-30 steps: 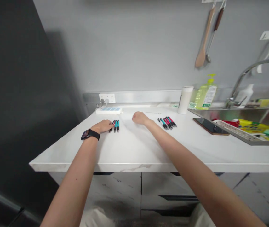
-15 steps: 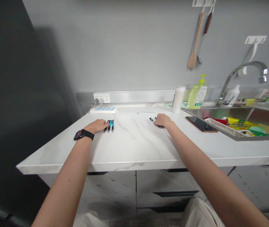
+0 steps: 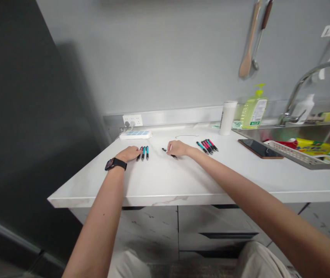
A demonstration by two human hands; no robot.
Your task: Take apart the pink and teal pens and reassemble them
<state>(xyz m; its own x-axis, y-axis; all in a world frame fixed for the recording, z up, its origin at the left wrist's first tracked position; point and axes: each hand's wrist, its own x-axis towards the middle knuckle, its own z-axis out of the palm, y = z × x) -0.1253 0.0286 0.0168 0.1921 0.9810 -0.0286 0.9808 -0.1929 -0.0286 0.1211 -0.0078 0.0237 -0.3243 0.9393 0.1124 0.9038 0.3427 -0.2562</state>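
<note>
My left hand (image 3: 129,153), with a black watch on its wrist, rests flat on the white counter (image 3: 165,181), fingertips touching a small row of pens (image 3: 143,153) with teal and black barrels. My right hand (image 3: 177,148) is closed around a black pen (image 3: 169,153), whose tip sticks out to the left just above the counter. A second group of several pens (image 3: 208,146), pink, teal and black, lies to the right of that hand.
A white power strip (image 3: 135,134) lies by the wall sockets. A white cylinder (image 3: 228,117), a green soap bottle (image 3: 254,107) and a dark phone (image 3: 260,148) stand near the sink (image 3: 301,135), which holds a white rack and coloured packets. Utensils hang on the wall.
My right hand went to the right-hand pen group, closed on a black pen and carried it left toward the middle of the counter. My left hand stayed by its pens.
</note>
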